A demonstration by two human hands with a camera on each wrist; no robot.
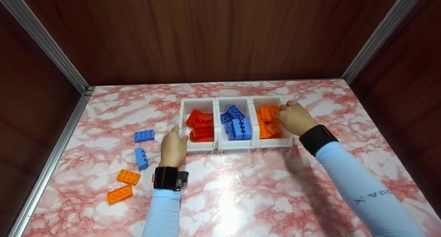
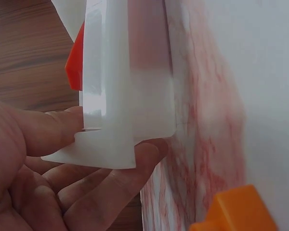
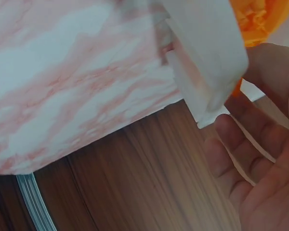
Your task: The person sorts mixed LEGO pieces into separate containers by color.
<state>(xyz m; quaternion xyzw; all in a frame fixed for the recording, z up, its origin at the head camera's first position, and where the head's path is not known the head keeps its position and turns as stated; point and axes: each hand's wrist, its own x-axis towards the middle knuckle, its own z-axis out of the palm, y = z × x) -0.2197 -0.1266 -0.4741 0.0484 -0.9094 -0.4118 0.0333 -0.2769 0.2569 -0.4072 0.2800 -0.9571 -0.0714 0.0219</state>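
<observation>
Three white bins in a row hold bricks by colour: red bricks (image 1: 203, 130) in the left bin (image 1: 201, 148), blue bricks (image 1: 241, 128) in the middle bin (image 1: 235, 145), orange bricks (image 1: 267, 126) in the right bin (image 1: 274, 143). My left hand (image 1: 172, 147) grips the left bin's outer edge, with the thumb on the rim and fingers beneath it in the left wrist view. Over the right bin's outer rim, my right hand (image 1: 296, 119) reaches with bent fingers to the orange bricks. Its thumb and forefinger are beside orange pieces; I cannot tell whether they pinch one.
Loose on the marbled table (image 1: 220, 195), left of my left hand, lie two blue bricks (image 1: 144, 135) and two orange bricks (image 1: 128, 177). Another orange brick (image 2: 243, 209) shows near my left wrist. Brown wood panels (image 1: 220, 37) enclose the back and sides.
</observation>
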